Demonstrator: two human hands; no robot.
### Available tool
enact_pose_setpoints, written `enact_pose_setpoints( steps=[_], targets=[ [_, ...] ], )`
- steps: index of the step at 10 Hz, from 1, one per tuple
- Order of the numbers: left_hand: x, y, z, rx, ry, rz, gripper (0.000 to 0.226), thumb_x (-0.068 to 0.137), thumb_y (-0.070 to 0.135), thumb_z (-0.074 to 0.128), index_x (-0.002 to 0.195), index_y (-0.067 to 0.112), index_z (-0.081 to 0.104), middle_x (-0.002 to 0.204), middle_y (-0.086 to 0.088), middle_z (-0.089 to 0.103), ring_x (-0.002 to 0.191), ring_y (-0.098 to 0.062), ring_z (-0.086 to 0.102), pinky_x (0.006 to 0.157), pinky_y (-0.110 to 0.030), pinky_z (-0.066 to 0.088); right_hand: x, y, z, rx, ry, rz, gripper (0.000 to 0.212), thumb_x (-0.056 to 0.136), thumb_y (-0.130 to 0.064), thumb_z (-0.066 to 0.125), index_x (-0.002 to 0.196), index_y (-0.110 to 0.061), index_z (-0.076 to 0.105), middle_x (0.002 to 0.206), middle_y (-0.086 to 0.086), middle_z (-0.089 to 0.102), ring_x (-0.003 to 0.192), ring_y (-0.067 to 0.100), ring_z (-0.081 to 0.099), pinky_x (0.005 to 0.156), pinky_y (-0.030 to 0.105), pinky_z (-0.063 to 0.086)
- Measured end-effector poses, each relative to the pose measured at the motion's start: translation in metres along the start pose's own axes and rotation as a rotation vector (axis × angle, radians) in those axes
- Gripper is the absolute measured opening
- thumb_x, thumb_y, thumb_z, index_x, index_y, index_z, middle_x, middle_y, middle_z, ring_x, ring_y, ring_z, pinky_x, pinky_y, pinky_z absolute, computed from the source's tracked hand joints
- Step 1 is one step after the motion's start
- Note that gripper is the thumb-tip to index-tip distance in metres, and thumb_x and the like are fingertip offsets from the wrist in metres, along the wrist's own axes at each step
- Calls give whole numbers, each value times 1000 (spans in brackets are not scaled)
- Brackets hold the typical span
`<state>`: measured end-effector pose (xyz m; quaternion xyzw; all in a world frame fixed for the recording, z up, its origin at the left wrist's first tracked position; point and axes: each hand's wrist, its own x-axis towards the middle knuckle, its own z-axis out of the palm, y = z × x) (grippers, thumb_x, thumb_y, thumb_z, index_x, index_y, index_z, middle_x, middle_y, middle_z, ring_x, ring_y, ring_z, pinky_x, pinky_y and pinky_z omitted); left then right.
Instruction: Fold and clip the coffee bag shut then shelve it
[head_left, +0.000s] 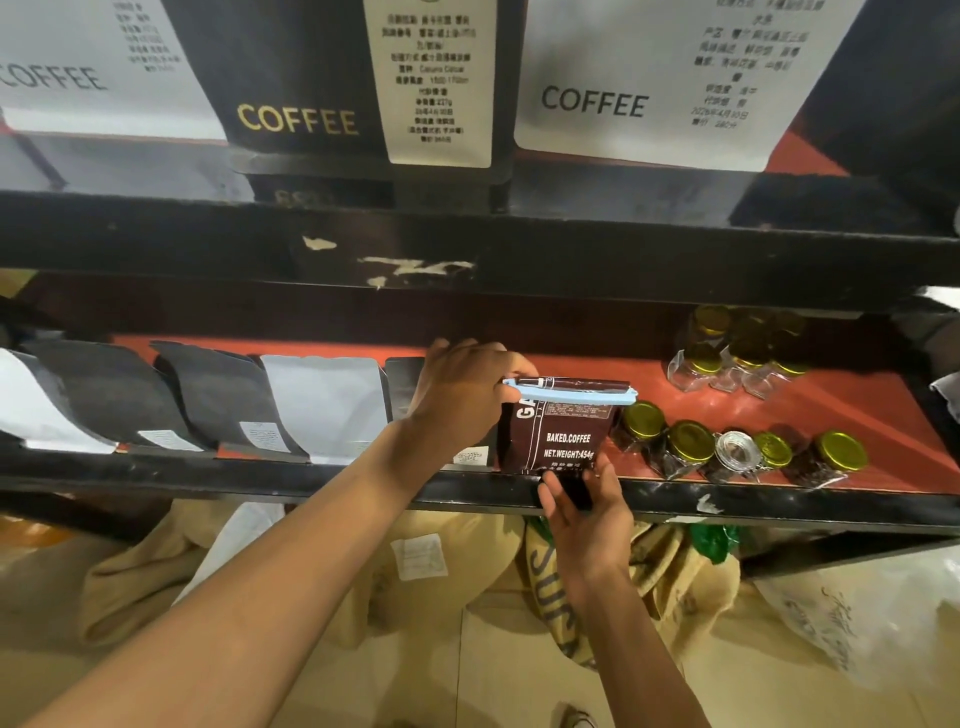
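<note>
- Your left hand (457, 395) grips the clipped top of the coffee bag (563, 436), clip (571, 399) on.
- Your right hand (587, 512) cups its base at the shelf (311, 475) edge, left of the jars (691, 441).

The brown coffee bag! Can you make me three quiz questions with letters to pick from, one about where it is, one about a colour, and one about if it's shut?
1. Where is the brown coffee bag?
A. On the floor
B. At the front edge of the red shelf, left of the gold-lidded jars
C. On the top shelf

2. What colour is the clip across the bag's top?
A. Light blue
B. Yellow
C. Black

3. How is the bag's top?
A. Wide open
B. Torn off
C. Folded over and clipped

Answers:
1. B: the bag stands upright on the red shelf, with the jars to its right. The left hand holds its top and the right hand holds its bottom.
2. A: a pale blue bar runs along the folded top.
3. C: the top is rolled down flat and the clip sits across it.
</note>
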<state>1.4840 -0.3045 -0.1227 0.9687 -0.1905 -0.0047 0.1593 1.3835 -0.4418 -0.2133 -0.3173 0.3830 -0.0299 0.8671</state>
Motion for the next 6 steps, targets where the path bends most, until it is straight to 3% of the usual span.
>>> enact_pose_setpoints(
  steps=[1,3,4,5,6],
  targets=[
    [-3,-1,1,8,32,18,31,97,23,55,125,34,60,124,8,65,112,-17,53,93,-34,29,1,1,0,6,5,-7,30,102,-32,46,132,-29,54,111,3,64,103,30,65,85,37,54],
    [-2,1,-1,31,44,27,30,94,26,59,122,37,62,122,10,66,110,-17,54,89,-35,28,-1,6,3,17,24,-22,36,100,-31,52,135,-28,53,121,7,64,104,30,63,90,40,54],
    [-4,-1,1,3,48,32,33,92,27,64,123,35,62,123,9,66,113,-18,53,92,-35,26,0,6,4,13,43,-16,35,100,-32,50,135,-32,52,116,4,64,105,30,63,86,41,55],
    [-15,-3,-3,11,66,94,56,87,30,70,140,31,49,141,6,53,132,-18,40,109,-38,21,-10,-1,9,-14,78,11,38,101,-31,48,139,-35,49,115,1,62,110,30,62,87,44,53],
    [-30,-15,-11,139,109,171,80,82,37,74,150,26,34,156,-4,34,146,-27,22,120,-47,5,-16,-13,11,-37,149,33,37,103,-29,42,140,-31,48,128,3,59,119,31,59,99,48,48]
  ],
)
